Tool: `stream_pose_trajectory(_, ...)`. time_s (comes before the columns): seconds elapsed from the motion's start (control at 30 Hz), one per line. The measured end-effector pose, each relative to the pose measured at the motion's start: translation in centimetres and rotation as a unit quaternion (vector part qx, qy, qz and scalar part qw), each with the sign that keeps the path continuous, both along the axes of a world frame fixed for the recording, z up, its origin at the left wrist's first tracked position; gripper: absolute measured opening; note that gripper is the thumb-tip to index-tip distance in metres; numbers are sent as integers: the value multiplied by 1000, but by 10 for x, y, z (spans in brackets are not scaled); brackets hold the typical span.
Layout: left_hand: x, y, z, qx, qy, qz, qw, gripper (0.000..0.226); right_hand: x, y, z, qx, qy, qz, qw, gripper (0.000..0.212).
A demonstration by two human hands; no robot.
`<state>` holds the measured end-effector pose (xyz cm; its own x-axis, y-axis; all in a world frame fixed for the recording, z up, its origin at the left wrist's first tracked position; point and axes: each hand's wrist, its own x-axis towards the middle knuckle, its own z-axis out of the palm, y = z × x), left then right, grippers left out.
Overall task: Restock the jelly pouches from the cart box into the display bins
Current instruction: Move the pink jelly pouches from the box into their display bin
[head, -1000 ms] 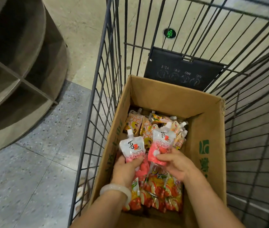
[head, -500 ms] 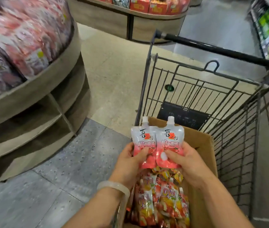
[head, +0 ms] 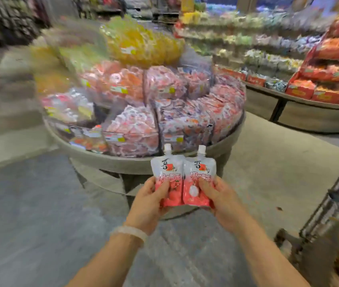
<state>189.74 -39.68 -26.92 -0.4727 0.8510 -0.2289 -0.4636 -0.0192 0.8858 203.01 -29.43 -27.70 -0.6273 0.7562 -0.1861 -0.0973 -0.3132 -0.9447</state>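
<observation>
the left hand (head: 146,206) gripped one glossy spouted jelly pouch (head: 165,179) and the right hand (head: 222,200) gripped a second pouch (head: 198,181), edges touching, upright. both were held before the round tiered display bins (head: 143,125), heaped with blurred crinkled packets.

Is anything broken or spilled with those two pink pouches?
Nothing stands out. The left hand and right hand each hold one pink pouch upright, caps on. The bins are too blurred to judge.

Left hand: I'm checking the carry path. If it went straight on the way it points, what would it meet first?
Probably the round display stand's rim; the left hand holds its pouch before it, though depth is unclear.
</observation>
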Motion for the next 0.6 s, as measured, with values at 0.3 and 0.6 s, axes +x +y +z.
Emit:
stream_pose_trajectory(0.3,-184,-131,22,8,17,208,978,19,-237,-90,29,1,11,198,980,33)
stream_pose_trajectory(0.6,-367,-147,30,4,42,302,953,24,-452,-95,33,-7,43,258,965,19)
